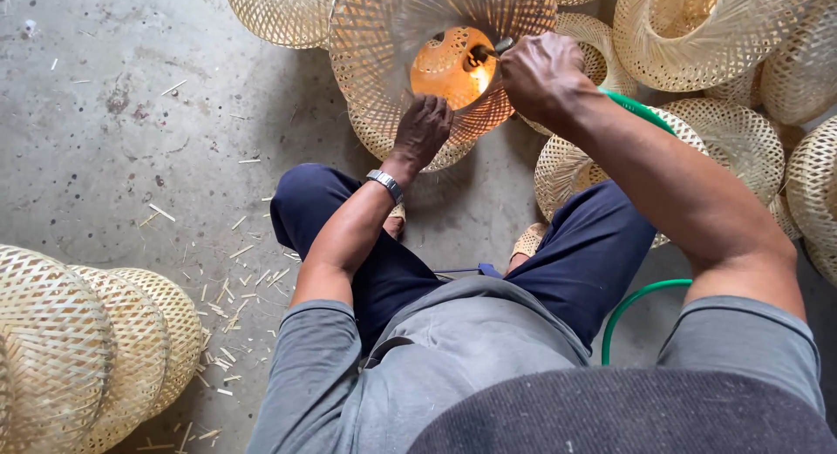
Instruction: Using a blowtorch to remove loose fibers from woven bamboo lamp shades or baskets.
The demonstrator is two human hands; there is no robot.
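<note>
Currently left hand [421,130] grips woven basket [384,62] rim, right hand [540,75] clenches torch [488,51]; flame should probably sweep evenly to avoid scorching.

Seen from above, a seated person's left hand [423,130] grips the rim of a woven bamboo lampshade [384,62] glowing orange inside. The right hand [540,73] holds a small metal torch nozzle [488,50] fed by a green rubber hose [641,112]. Bamboo splinters [228,293] litter the grey concrete floor [113,132], with stacked woven bamboo shades [87,349] nearby.
</note>
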